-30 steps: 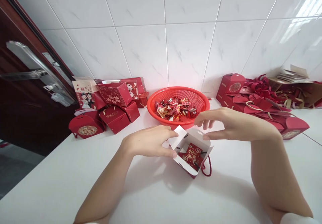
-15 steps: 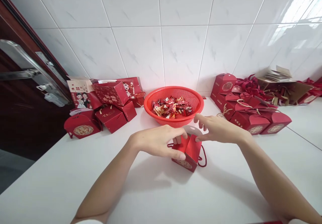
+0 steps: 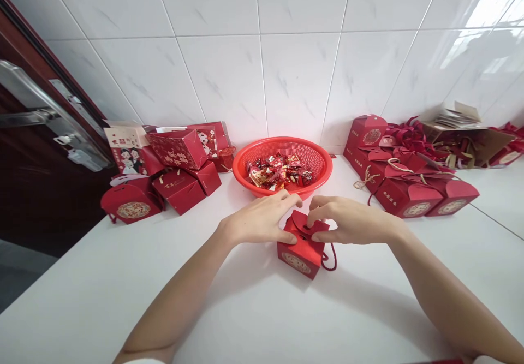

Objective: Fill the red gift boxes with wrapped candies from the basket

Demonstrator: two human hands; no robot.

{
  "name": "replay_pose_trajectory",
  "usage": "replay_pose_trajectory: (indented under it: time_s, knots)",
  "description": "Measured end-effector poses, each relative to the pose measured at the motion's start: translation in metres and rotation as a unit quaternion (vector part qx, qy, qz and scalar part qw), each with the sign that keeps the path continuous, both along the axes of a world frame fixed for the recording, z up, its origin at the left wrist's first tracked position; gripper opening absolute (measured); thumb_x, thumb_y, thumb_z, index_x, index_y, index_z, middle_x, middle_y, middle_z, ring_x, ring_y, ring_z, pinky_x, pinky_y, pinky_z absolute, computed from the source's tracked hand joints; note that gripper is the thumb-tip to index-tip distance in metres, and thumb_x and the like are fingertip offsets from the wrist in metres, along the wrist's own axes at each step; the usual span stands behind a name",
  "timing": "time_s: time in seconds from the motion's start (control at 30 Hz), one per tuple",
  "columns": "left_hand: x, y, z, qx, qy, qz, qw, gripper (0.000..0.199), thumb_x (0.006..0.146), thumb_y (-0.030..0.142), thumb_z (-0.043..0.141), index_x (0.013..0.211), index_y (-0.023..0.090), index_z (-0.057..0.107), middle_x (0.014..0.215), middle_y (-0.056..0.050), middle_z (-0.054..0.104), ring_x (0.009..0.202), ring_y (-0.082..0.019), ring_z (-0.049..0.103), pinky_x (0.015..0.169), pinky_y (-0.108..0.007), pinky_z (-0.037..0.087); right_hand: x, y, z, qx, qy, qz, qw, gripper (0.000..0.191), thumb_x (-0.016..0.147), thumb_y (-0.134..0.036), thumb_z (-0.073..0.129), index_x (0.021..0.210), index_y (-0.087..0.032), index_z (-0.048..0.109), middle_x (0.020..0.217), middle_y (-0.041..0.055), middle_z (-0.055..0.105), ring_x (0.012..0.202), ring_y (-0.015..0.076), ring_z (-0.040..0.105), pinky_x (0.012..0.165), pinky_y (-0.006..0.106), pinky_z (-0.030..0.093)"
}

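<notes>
A small red gift box (image 3: 301,255) with a gold emblem on its front stands on the white table, a dark red cord handle (image 3: 329,257) looping out at its right side. My left hand (image 3: 264,219) is at the box's left, thumb touching the top and the other fingers stretched apart above the back. My right hand (image 3: 347,219) has its thumb and bent fingers on the rounded top flap (image 3: 302,223), which leans forward over the top. The inside of the box is covered.
Behind the box stands a red plastic colander (image 3: 282,143) of wrapped candies (image 3: 282,173). Several red boxes (image 3: 180,186) are stacked at the left, beside a door handle (image 3: 33,115). More red boxes (image 3: 409,195) and an open carton (image 3: 487,140) line the right. A tiled wall (image 3: 301,85) closes the back.
The back flap, upright before with its pale side showing, is now folded forward over the box top. My right hand has moved left onto it; my left fingers have lifted and straightened.
</notes>
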State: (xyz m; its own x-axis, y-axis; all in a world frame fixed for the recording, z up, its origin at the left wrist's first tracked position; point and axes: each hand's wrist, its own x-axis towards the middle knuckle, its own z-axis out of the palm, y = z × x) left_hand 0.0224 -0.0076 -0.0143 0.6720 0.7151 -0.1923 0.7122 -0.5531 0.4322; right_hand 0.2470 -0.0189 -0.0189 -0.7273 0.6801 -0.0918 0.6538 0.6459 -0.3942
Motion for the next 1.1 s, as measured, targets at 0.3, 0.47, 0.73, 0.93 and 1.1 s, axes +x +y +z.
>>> replay_pose_trajectory:
  time_s: [0.3,0.47,0.73,0.93,1.1]
  knots:
    - [-0.003,0.014,-0.007,-0.093,-0.002,-0.083,0.992,0.045,0.085,0.044,0.062,0.126,0.025,0.059,0.130,-0.006,0.056,0.115,-0.025,0.057,0.089,-0.030,0.045,0.027,0.013,0.005,-0.087,0.015,-0.017,0.996,0.023,0.088,-0.035,0.062,0.076,-0.017,0.070,0.077,0.0049,0.070,0.072,0.0170,0.063,0.067,0.027,0.046]
    - [-0.003,0.023,-0.015,-0.124,-0.024,-0.081,0.989,0.047,0.080,0.044,0.067,0.122,0.024,0.060,0.124,-0.005,0.061,0.108,-0.023,0.059,0.088,-0.029,0.046,0.032,0.024,-0.005,-0.268,-0.001,0.115,0.956,0.027,0.088,-0.035,0.062,0.095,-0.015,0.079,0.095,0.0077,0.078,0.084,0.0179,0.069,0.085,0.028,0.050]
    - [-0.004,0.030,-0.024,-0.122,-0.036,-0.055,0.990,0.053,0.070,0.052,0.075,0.115,0.027,0.065,0.112,-0.002,0.058,0.088,-0.018,0.056,0.073,-0.026,0.046,0.033,0.037,-0.020,-0.337,0.048,0.103,0.935,0.038,0.077,-0.043,0.077,0.104,-0.016,0.079,0.106,0.0088,0.078,0.099,0.0210,0.071,0.095,0.030,0.049]
    - [0.000,0.021,-0.019,-0.141,-0.049,0.019,0.989,0.056,0.064,0.049,0.080,0.113,0.025,0.068,0.105,0.000,0.062,0.077,-0.015,0.056,0.061,-0.023,0.043,0.038,0.042,-0.017,-0.389,0.192,0.020,0.901,0.025,0.068,-0.031,0.085,0.082,-0.014,0.074,0.075,0.0024,0.075,0.067,0.0125,0.067,0.068,0.024,0.053]
    - [0.003,0.017,-0.018,-0.143,-0.076,0.044,0.986,0.055,0.062,0.047,0.081,0.112,0.025,0.070,0.102,-0.001,0.063,0.081,-0.018,0.059,0.062,-0.022,0.043,0.038,0.038,-0.008,-0.390,0.360,-0.004,0.848,0.023,0.071,-0.024,0.084,0.086,-0.015,0.068,0.073,0.0012,0.074,0.066,0.0123,0.068,0.067,0.025,0.054]
